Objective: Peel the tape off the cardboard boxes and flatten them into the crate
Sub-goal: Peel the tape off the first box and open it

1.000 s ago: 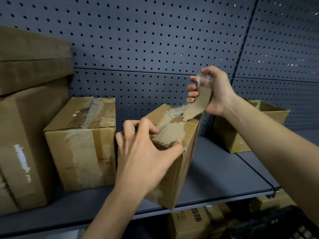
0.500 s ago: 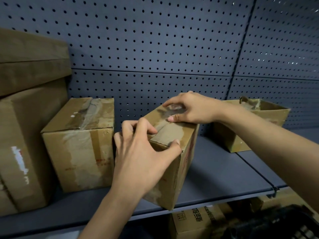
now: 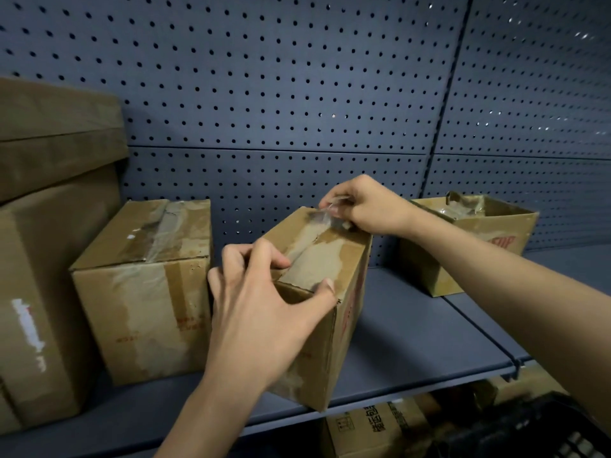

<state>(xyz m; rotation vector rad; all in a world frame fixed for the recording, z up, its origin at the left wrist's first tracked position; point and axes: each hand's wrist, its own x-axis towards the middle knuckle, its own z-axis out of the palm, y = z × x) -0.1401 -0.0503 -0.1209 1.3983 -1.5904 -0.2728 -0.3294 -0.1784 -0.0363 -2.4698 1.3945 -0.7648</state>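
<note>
A small brown cardboard box [image 3: 344, 312] stands on the grey shelf [image 3: 413, 345], turned corner-on toward me. My left hand [image 3: 261, 312] grips its near top edge, fingers curled over the flap and thumb on the right side. At the far end of the box top, my right hand [image 3: 367, 206] pinches a strip of clear tape [image 3: 325, 213] that is partly lifted off the cardboard. Torn, pale patches show on the top flaps. A black crate [image 3: 535, 428] shows at the bottom right, below the shelf.
A taped box [image 3: 145, 292] sits just left of the held one. Large stacked boxes [image 3: 49, 259] fill the far left. An open-topped box [image 3: 463, 246] stands at the right rear. A pegboard wall [image 3: 297, 94] backs the shelf. More printed boxes [image 3: 373, 428] lie on the level below.
One second ago my right hand held a torn strip up above the box. It then came down onto the far top edge and now pinches clear tape there. My left hand has kept its grip.
</note>
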